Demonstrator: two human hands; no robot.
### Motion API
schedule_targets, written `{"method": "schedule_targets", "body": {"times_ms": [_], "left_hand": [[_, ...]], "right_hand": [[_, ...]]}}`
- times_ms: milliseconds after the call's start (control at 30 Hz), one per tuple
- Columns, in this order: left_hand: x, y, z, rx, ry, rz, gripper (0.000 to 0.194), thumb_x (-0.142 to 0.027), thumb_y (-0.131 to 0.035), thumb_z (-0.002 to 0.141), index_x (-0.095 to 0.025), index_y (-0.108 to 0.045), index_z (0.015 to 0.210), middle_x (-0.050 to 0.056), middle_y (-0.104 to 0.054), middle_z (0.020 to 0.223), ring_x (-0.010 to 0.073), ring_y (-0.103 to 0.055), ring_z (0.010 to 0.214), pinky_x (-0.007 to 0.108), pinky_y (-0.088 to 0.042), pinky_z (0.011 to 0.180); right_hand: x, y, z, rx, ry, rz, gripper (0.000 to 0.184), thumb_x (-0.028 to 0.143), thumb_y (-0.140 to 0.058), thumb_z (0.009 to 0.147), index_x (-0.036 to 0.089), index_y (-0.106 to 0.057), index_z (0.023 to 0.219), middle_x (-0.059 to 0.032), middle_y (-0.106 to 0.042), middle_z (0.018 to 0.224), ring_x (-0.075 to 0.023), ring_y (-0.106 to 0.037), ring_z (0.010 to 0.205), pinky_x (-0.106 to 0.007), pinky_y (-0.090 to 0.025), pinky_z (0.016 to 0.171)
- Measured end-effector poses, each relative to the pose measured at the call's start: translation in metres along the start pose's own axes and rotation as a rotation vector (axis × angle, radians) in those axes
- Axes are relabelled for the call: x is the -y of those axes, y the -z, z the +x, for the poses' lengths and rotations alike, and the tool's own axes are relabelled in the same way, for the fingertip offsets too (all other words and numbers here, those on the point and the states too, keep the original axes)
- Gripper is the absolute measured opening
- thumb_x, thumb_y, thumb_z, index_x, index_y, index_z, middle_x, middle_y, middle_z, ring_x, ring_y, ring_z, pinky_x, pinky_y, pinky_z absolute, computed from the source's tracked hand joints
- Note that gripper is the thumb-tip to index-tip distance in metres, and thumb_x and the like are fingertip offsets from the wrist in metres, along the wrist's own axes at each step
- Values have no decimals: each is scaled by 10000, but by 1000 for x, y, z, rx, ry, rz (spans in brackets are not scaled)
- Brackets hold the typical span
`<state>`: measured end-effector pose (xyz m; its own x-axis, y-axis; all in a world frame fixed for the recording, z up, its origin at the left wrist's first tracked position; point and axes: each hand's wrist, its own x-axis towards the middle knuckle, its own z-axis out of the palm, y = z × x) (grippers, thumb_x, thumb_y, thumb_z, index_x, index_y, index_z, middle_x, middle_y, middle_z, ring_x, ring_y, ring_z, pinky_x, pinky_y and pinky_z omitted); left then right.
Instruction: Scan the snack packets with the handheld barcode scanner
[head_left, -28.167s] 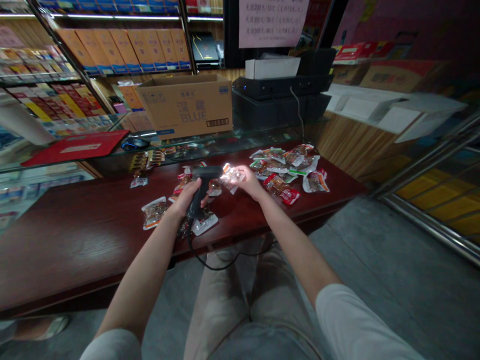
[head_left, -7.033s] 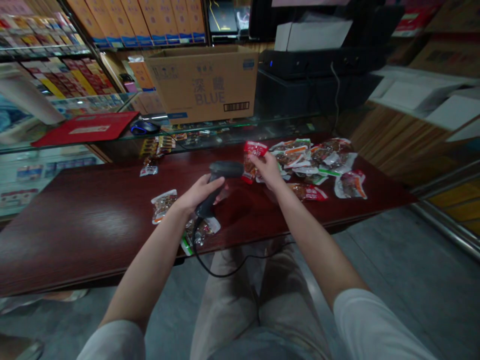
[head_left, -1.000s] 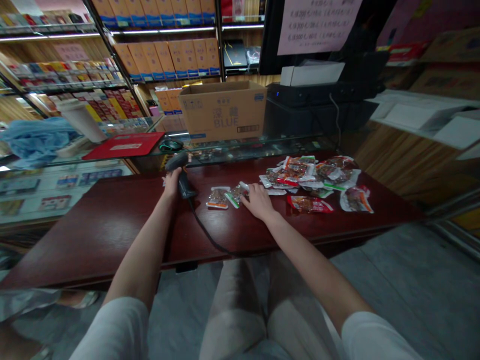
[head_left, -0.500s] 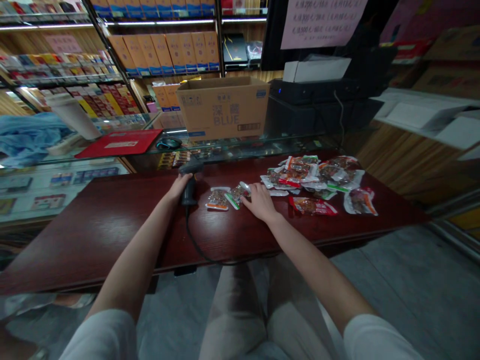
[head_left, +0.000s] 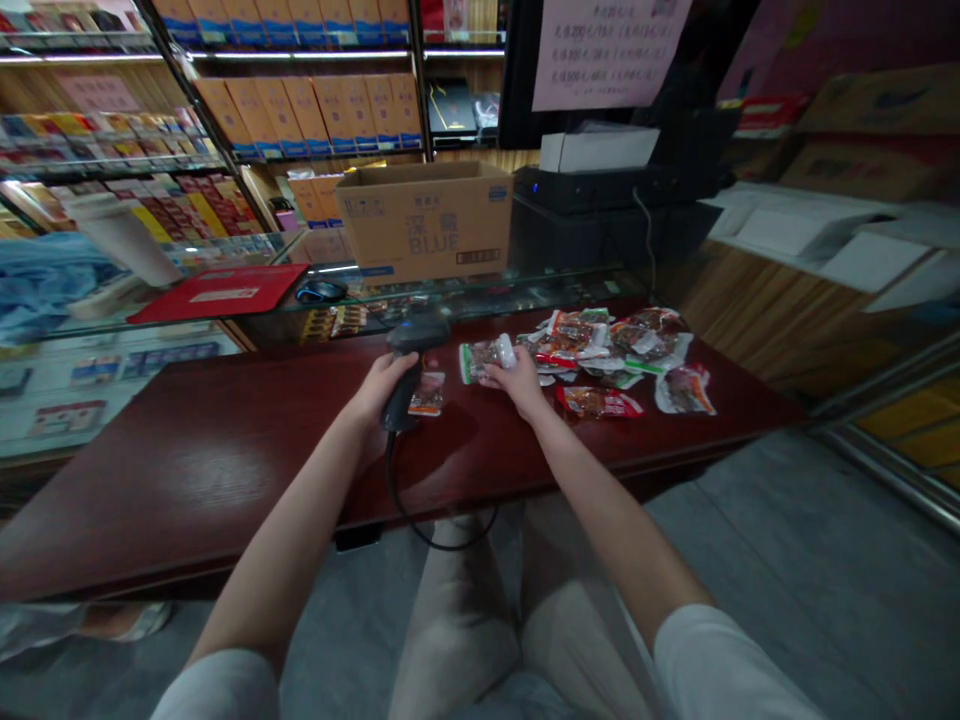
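Note:
My left hand (head_left: pixel 381 388) is wrapped round the handle of a black barcode scanner (head_left: pixel 405 390), whose head points right over the dark red table (head_left: pixel 202 470). Its cord loops down past the table's front edge. Between thumb and fingers, my right hand (head_left: pixel 519 382) grips a clear snack packet (head_left: pixel 484 358) with a green edge, lifted and tilted up to the right of the scanner. An orange-edged snack packet (head_left: pixel 427 394) lies flat, partly hidden behind the scanner. Just right of my right hand is a heap of snack packets (head_left: pixel 585 340), with a red packet (head_left: pixel 598 402) in front.
Behind the table runs a glass counter with an open cardboard box (head_left: pixel 427 225), a computer mouse (head_left: pixel 321 291), a red folder (head_left: pixel 221 290) and a white cup (head_left: pixel 124 238). A dark machine (head_left: pixel 600 225) stands right of the box. Another person's foot (head_left: pixel 142 622) shows at lower left.
My right hand has raised the green-edged packet off the table. My left hand has lifted the scanner and brought it right, towards that packet. The view has shifted slightly.

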<state>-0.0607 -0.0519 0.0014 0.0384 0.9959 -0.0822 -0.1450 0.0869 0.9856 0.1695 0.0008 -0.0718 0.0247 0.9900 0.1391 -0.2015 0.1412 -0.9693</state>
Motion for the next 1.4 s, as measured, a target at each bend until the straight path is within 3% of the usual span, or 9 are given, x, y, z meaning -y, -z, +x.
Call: {"method": "schedule_targets", "body": {"times_ms": [100, 167, 433, 633, 900, 1000, 1133, 1267, 1400], "left_hand": [[6, -17, -1, 211, -8, 16, 412, -514, -755, 758, -131, -690, 896, 40, -639, 580, 133, -570, 466, 232, -453, 451], [15, -26, -2, 246, -13, 14, 448, -563, -744, 764, -134, -680, 872, 27, -604, 524, 114, -530, 427, 212, -411, 418], [28, -42, -7, 210, 4, 28, 517, -633, -763, 727, -140, -647, 827, 10, -585, 515, 105, -526, 419, 210, -391, 392], [33, -44, -6, 152, -48, -32, 510, -576, -831, 676, -148, -609, 841, 20, -667, 715, 78, -526, 429, 213, -409, 374], [32, -43, -12, 153, -2, 3, 524, -636, -775, 721, -148, -644, 861, 12, -616, 570, 107, -544, 455, 216, -420, 416], [29, -39, -14, 176, 7, -33, 545, -647, -749, 745, -133, -673, 909, 14, -610, 549, 108, -543, 459, 209, -412, 420], [31, -33, -12, 193, 1, -68, 566, -686, -696, 764, -130, -696, 870, 47, -642, 571, 115, -557, 471, 207, -419, 419], [34, -33, -10, 184, 3, -45, 583, -699, -689, 751, -130, -699, 877, 68, -674, 623, 128, -577, 485, 223, -439, 426], [32, -33, -11, 164, 2, -38, 626, -709, -722, 714, -114, -689, 907, 66, -671, 635, 135, -590, 499, 232, -453, 437]], "right_hand": [[6, 4, 1, 6, -13, 251, 491, 310, -766, 662, 277, -429, 1018, 46, -655, 939, -142, -708, 823, -417, -635, 829], [9, 4, 1, -10, -19, 298, 485, 282, -734, 688, 289, -433, 1069, 46, -667, 950, -137, -722, 825, -433, -626, 880], [18, 0, -5, 34, -32, 271, 511, 267, -649, 747, 328, -479, 1225, 22, -686, 1123, -164, -724, 947, -517, -581, 979], [19, -4, -7, 64, -37, 250, 447, 274, -684, 750, 299, -527, 1168, -10, -673, 1196, -194, -692, 1049, -504, -597, 948], [15, -6, -8, 62, -16, 217, 451, 283, -650, 748, 324, -487, 1166, 9, -652, 1114, -177, -687, 943, -492, -606, 914], [17, 3, -5, -6, 123, -8, 449, 339, -628, 775, 294, -462, 1189, -46, -619, 1156, -217, -667, 973, -483, -599, 883], [40, 42, 6, -194, 292, -623, 391, 376, -599, 830, 208, -498, 1169, -120, -644, 1069, -287, -636, 1000, -515, -524, 934], [68, 95, 25, -332, 291, -1025, 315, 459, -570, 878, 186, -589, 1034, -126, -661, 949, -329, -620, 973, -587, -446, 952], [72, 128, 37, -325, 278, -1169, 348, 491, -635, 834, 171, -640, 971, -128, -661, 951, -347, -580, 1008, -648, -370, 980]]}}
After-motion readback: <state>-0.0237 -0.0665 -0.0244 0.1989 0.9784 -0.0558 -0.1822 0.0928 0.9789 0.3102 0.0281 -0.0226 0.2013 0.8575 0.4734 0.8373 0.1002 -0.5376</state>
